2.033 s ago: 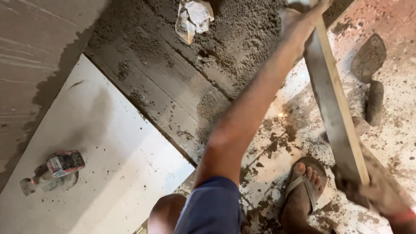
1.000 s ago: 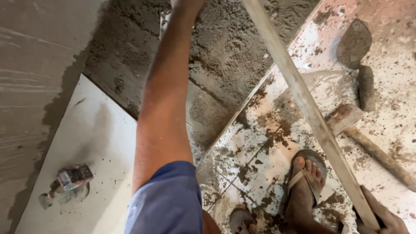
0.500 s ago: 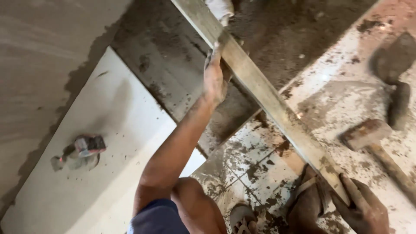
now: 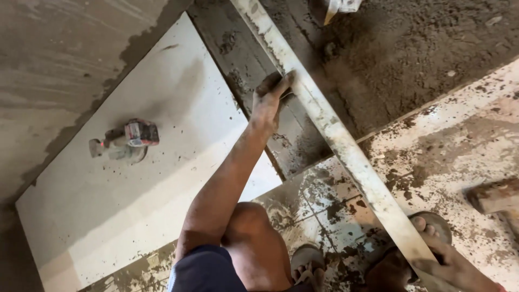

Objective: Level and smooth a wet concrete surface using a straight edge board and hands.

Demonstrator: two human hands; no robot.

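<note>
A long pale straightedge bar (image 4: 335,130), smeared with mortar, runs diagonally from the top centre to the bottom right. My left hand (image 4: 270,97) grips its left edge over the wet grey mortar bed (image 4: 411,59). My right hand (image 4: 451,265) holds the bar's near end at the bottom right, next to my sandalled foot (image 4: 432,227). The bar lies across the mortar bed and the dirty laid tiles (image 4: 465,146).
A large clean white tile (image 4: 162,162) lies at left with a small red and grey tool (image 4: 127,140) on it. A mallet head (image 4: 494,196) rests at the right edge. A crumpled bag (image 4: 338,6) sits at the top. My knee (image 4: 254,238) is bent low.
The bar swung down from a steeper angle and now lies across the mortar. My left hand came down from the top and took hold of its edge; the view shifted.
</note>
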